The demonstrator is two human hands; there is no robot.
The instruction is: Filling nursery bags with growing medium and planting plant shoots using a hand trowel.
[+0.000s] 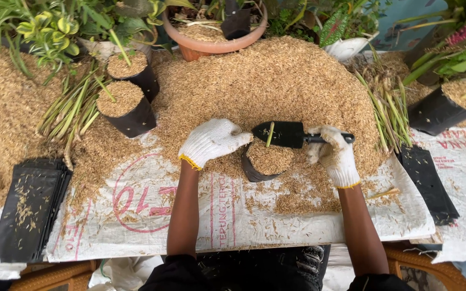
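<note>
Soft even daylight, sharp, faint shadows.
</note>
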